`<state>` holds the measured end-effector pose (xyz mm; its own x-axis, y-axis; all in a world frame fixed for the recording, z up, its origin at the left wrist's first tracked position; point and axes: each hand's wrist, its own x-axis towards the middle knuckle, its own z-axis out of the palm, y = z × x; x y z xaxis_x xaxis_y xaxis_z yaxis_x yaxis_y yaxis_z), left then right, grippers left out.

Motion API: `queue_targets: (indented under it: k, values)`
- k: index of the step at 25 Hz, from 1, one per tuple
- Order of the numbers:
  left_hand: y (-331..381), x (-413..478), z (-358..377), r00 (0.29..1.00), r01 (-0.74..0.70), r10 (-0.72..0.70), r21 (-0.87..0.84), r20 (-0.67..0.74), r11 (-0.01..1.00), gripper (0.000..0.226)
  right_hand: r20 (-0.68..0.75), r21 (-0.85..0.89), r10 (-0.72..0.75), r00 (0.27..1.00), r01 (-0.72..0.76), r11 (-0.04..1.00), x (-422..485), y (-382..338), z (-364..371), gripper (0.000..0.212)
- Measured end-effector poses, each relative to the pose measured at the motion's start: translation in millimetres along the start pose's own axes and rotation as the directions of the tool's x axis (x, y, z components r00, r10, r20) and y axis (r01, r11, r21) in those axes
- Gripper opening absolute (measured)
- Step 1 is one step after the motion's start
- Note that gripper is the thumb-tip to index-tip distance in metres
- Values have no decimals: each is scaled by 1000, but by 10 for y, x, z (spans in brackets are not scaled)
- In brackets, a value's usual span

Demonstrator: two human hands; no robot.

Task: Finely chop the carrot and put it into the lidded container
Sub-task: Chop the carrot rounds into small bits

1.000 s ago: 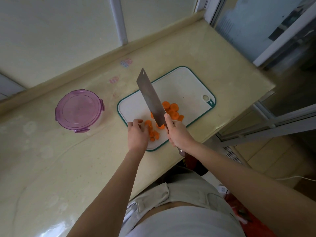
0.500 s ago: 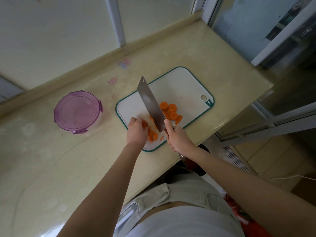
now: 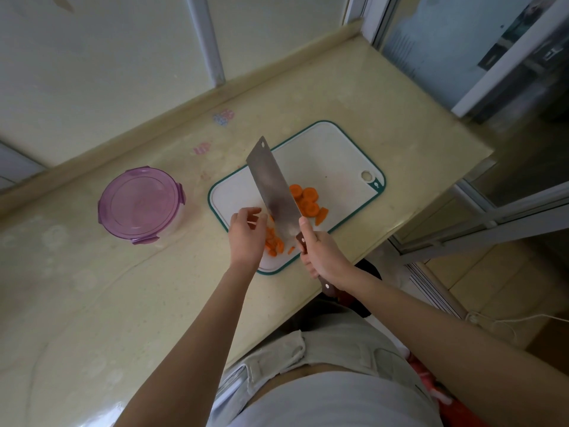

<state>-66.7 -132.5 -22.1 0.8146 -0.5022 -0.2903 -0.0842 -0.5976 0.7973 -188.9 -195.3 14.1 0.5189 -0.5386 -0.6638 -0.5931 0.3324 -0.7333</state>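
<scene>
Orange carrot slices [image 3: 308, 202] lie on a white cutting board [image 3: 326, 155] with a teal rim; smaller chopped pieces [image 3: 275, 244] sit at its near end. My right hand [image 3: 323, 255] grips the brown handle of a cleaver [image 3: 272, 189], whose blade stands over the board between the two carrot piles. My left hand [image 3: 246, 234] hovers over the chopped pieces with curled fingers; whether it holds a piece is hidden. The round container with the closed purple lid [image 3: 140, 204] stands to the left of the board.
The beige counter [image 3: 92, 303] ends in an edge just right of and in front of the board. A raised ledge and wall panels run along the back. A window frame and floor lie to the right.
My left hand has lifted slightly off the carrot pieces and its fingers have loosened. The cleaver has stayed over the board, its blade turned a little more upright.
</scene>
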Motion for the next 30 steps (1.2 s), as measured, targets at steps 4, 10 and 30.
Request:
queue_targets:
  k: [4,10,30]
  values:
    - [53,-39,9,1000,9,-8,-48,16,999,18,66,133,41,997,-49,990,-41,-66,11,56]
    - [-13,-62,-46,999,24,-28,111,33,994,14,60,111,36,998,-42,993,-64,-28,13,55]
    - [209,-28,-438,835,-511,413,236,363,826,33,310,-812,-640,704,545,207,46,424,-415,51]
